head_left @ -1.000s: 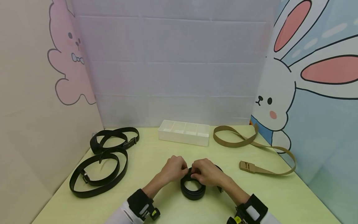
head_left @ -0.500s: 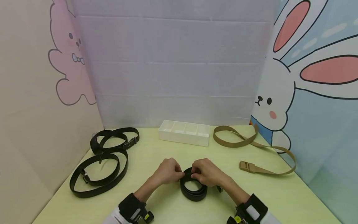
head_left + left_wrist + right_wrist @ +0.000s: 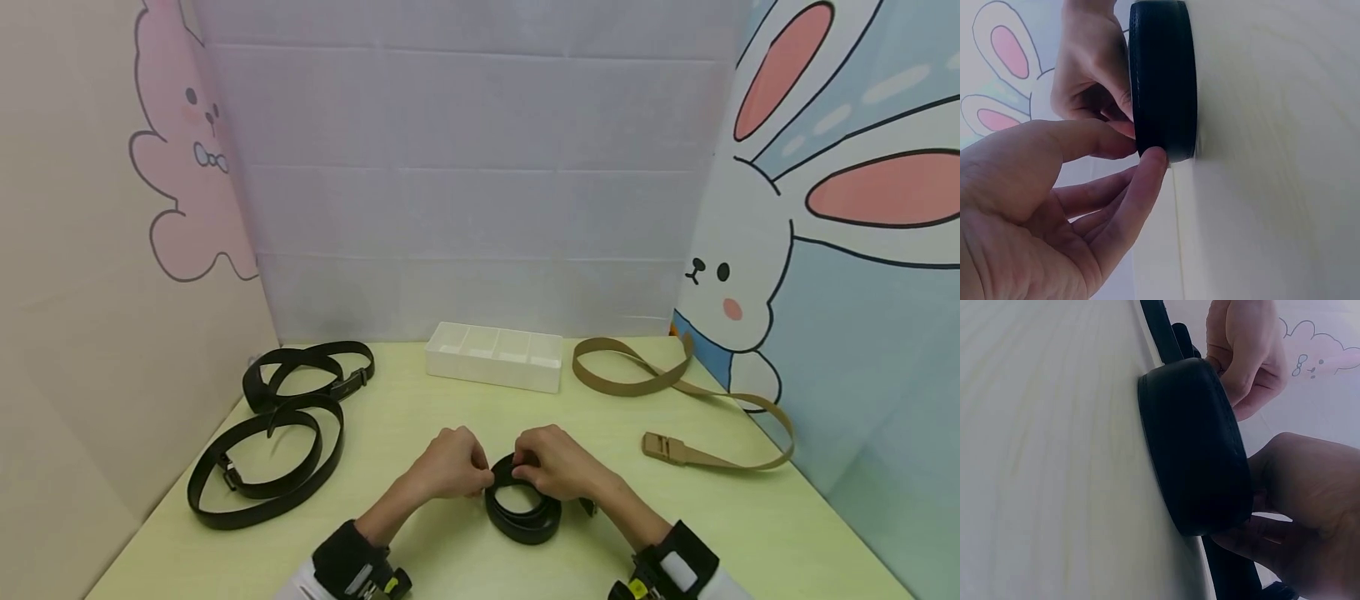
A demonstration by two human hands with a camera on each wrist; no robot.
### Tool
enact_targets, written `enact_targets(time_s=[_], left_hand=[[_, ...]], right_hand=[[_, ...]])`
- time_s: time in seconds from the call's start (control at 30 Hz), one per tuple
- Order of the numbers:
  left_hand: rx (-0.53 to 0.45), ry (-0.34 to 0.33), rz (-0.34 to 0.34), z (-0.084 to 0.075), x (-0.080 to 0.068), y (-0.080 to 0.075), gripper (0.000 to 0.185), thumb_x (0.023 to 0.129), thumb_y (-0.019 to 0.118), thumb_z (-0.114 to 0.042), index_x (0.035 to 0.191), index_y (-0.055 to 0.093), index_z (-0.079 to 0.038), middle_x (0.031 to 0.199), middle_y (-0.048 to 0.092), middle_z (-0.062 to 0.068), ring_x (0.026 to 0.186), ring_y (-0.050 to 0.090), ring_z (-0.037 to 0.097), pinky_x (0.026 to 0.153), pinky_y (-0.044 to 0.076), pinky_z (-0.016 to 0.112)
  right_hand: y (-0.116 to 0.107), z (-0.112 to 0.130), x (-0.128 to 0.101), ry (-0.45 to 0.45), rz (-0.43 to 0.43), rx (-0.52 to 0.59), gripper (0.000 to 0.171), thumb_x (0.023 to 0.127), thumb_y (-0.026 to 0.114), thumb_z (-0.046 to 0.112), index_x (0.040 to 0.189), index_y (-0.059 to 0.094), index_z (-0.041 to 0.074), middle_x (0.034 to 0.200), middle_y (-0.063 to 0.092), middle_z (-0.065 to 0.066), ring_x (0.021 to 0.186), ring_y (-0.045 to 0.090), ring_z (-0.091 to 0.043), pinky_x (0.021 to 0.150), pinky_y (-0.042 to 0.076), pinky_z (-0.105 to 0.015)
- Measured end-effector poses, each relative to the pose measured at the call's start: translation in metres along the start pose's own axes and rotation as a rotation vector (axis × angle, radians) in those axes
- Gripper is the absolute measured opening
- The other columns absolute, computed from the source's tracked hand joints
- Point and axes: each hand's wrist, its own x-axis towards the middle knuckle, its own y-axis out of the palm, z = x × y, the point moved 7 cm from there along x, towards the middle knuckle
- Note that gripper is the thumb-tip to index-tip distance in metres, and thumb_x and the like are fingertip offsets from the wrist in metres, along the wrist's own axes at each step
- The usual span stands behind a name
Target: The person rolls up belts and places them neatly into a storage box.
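A black belt (image 3: 525, 532), partly rolled into a round coil, stands on its edge at the front middle of the table. My left hand (image 3: 450, 463) pinches the coil's left side; in the left wrist view its thumb and a finger meet at the belt's rim (image 3: 1163, 81). On the coil's upper right, my right hand (image 3: 557, 463) pinches the strap between thumb and fingers, the fingertips partly hidden behind the belt in the right wrist view. The belt's free end (image 3: 588, 506) shows under the right wrist.
Two loosely looped black belts, one farther back (image 3: 352, 383) and one nearer (image 3: 247, 518), lie at the left. A white compartment box (image 3: 491, 368) stands at the back. A tan webbing belt (image 3: 622, 387) with a buckle (image 3: 663, 447) lies at the right. Walls enclose three sides.
My left hand has shifted a little to the left, from the coil's top to its left side. The coil has grown slightly wider and looser at its lower right. The right hand stays put.
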Motion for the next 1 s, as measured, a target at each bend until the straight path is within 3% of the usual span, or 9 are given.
enact_targets(time_s=[0.2, 0.37, 0.73, 0.87, 1.0], left_hand=[[-0.02, 0.001, 0.046, 0.005, -0.003, -0.001, 0.012, 0.093, 0.082, -0.011, 0.083, 0.088, -0.01, 0.062, 0.076, -0.005, 0.056, 0.068, 0.008, 0.055, 0.05, 0.025], [-0.053, -0.042, 0.084, 0.01, -0.005, -0.002, 0.016, 0.097, 0.086, -0.017, 0.083, 0.088, -0.009, 0.065, 0.078, -0.002, 0.059, 0.071, 0.01, 0.059, 0.053, 0.026], [-0.145, -0.124, 0.155, 0.016, -0.003, -0.001, 0.015, 0.098, 0.084, -0.014, 0.085, 0.086, -0.006, 0.071, 0.079, 0.002, 0.064, 0.077, 0.014, 0.065, 0.065, 0.031], [-0.124, -0.129, 0.119, 0.019, 0.0, 0.001, 0.02, 0.095, 0.082, -0.016, 0.077, 0.085, -0.008, 0.064, 0.076, 0.001, 0.058, 0.073, 0.012, 0.059, 0.061, 0.029], [-0.005, -0.073, 0.019, 0.018, 0.005, 0.001, 0.03, 0.094, 0.08, -0.017, 0.064, 0.08, -0.012, 0.053, 0.07, -0.004, 0.047, 0.063, 0.008, 0.051, 0.045, 0.025]], right_hand=[[-0.001, 0.001, 0.0, -0.006, -0.006, 0.005, 0.015, 0.099, 0.085, 0.007, 0.089, 0.076, 0.012, 0.084, 0.073, 0.004, 0.073, 0.054, 0.006, 0.067, 0.047, -0.019], [-0.001, 0.001, 0.0, -0.003, -0.006, 0.011, 0.014, 0.099, 0.085, 0.007, 0.089, 0.077, 0.012, 0.084, 0.074, 0.004, 0.073, 0.055, 0.006, 0.068, 0.048, -0.019], [-0.002, -0.001, 0.001, 0.004, 0.002, 0.031, 0.014, 0.099, 0.085, 0.009, 0.089, 0.077, 0.012, 0.085, 0.074, 0.005, 0.075, 0.055, 0.006, 0.069, 0.048, -0.019], [-0.002, 0.0, 0.001, 0.006, 0.007, 0.038, 0.014, 0.099, 0.085, 0.008, 0.089, 0.077, 0.011, 0.085, 0.074, 0.004, 0.074, 0.055, 0.006, 0.069, 0.048, -0.019], [-0.001, 0.001, 0.0, 0.008, 0.02, 0.055, 0.014, 0.1, 0.085, 0.007, 0.089, 0.077, 0.012, 0.085, 0.075, 0.004, 0.074, 0.056, 0.006, 0.069, 0.049, -0.019]])
